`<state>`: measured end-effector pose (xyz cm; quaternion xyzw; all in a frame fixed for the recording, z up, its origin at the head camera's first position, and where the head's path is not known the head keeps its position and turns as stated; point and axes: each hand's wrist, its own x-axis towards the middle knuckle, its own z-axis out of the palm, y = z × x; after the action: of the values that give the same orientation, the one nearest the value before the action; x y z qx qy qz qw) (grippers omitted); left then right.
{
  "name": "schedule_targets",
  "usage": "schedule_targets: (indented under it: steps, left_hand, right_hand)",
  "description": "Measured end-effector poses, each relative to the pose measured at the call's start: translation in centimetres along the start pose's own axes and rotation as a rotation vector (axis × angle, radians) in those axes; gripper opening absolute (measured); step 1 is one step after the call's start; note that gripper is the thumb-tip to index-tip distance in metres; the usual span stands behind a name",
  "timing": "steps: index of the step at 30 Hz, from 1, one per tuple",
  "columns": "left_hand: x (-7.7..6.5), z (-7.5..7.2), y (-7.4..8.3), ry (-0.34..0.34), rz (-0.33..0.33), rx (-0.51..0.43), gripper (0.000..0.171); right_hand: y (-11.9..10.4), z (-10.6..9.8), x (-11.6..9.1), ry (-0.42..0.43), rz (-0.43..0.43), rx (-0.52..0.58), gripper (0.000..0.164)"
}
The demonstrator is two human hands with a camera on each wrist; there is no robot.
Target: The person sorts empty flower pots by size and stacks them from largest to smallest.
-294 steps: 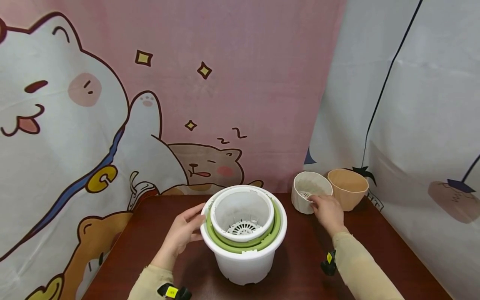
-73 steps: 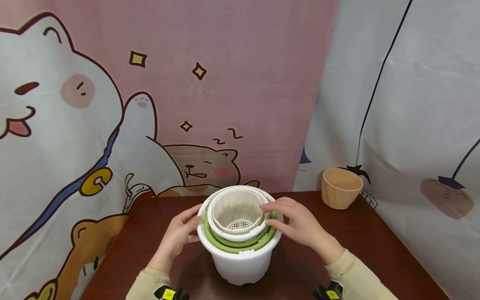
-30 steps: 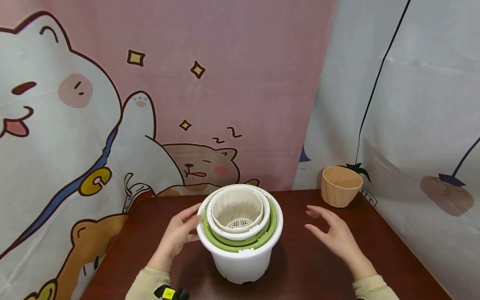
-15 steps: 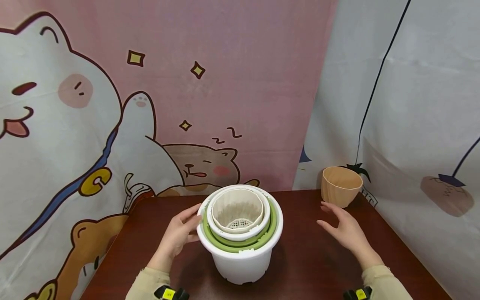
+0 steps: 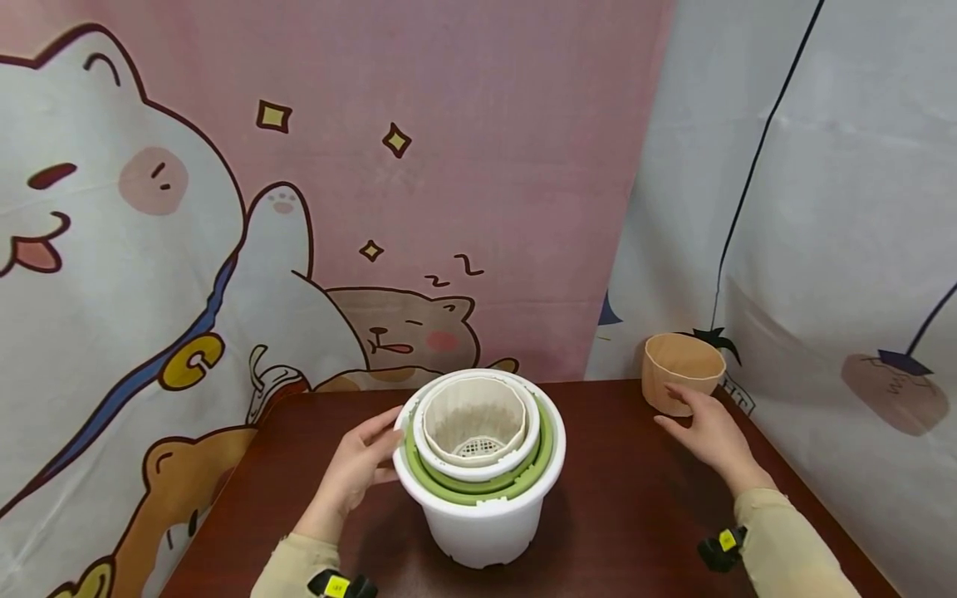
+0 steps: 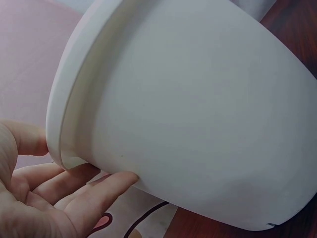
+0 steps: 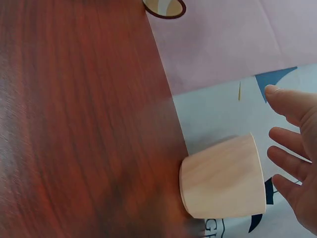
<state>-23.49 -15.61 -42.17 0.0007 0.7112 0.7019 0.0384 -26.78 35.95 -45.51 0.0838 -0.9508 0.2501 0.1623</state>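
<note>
At mid-table stands a large white flowerpot (image 5: 486,531), upright, with a green pot (image 5: 461,497), a smaller white pot (image 5: 423,413) and a cream fluted pot (image 5: 471,407) nested inside it. My left hand (image 5: 350,473) holds the big pot's rim on its left side. In the left wrist view the thumb lies at the rim and the fingers (image 6: 94,201) reach beneath it against the white wall. A peach-coloured pot (image 5: 676,357) sits at the back right corner. My right hand (image 5: 710,436) overlaps its front in the head view, fingers spread and holding nothing; the right wrist view has the pot (image 7: 223,178) just beside the fingertips.
The dark reddish wooden table (image 5: 613,515) runs back to a pink cartoon-printed cloth (image 5: 478,183). A pale grey cloth (image 5: 822,208) hangs along the right side, close behind the peach pot.
Earlier, the right hand took the cream pot from the back right and nested it in the stack. Since letting go, it has moved right to the peach pot. The left hand stays at the rim.
</note>
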Motion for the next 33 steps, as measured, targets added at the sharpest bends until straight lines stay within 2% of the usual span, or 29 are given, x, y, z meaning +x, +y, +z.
schedule_targets:
  steps: [4, 14, 18, 28, 33]
  left_hand:
    - [0.0, 0.0, -0.1, -0.003, -0.001, -0.003, 0.043]
    - [0.0, 0.0, -0.1, -0.017, 0.002, 0.001, 0.046]
    - [0.0, 0.0, -0.1, -0.018, 0.001, 0.001, 0.046]
    - [-0.1, 0.0, 0.0, -0.018, 0.012, -0.009, 0.047]
    - [0.0, -0.1, -0.1, -0.019, 0.006, -0.009, 0.047]
  right_hand:
    - [0.6, -0.5, 1.1, -0.018, 0.006, -0.036, 0.064]
    - [1.5, -1.3, 3.1, 0.002, -0.034, -0.108, 0.060]
    - [1.8, -1.2, 3.6, -0.028, -0.010, -0.132, 0.062]
    - [2.5, -0.6, 4.5, -0.074, -0.017, -0.206, 0.065]
    - [3.2, -0.2, 4.7, -0.074, -0.010, -0.225, 0.066]
